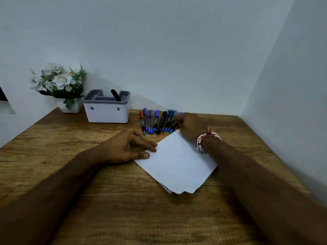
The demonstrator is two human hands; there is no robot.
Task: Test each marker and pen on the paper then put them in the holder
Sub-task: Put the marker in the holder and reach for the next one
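— One black marker (115, 95) stands in the grey-rimmed white holder (107, 110), left of centre in the frame. So I judge the job barely begun.

— And the rest?

— A row of markers and pens (156, 121) lies on the wooden desk (70, 156) just right of the holder, roughly a dozen, none of them put away. The white paper (177, 161) in the middle of the frame shows no test marks that I can make out.

— What are the hands doing?

— The left hand (127, 147) rests at the paper's left edge, fingers loosely together, fingertips and thumb touching the sheet, pinning it. The right hand (190, 125), beaded bracelets (203, 140) at the wrist, reaches into the right end of the row. Its fingers curl down onto a dark pen (174, 125) there; whether they actually grip it, I cannot tell.

— So what remains?

— Nearly everything: testing each one, then filling the holder.
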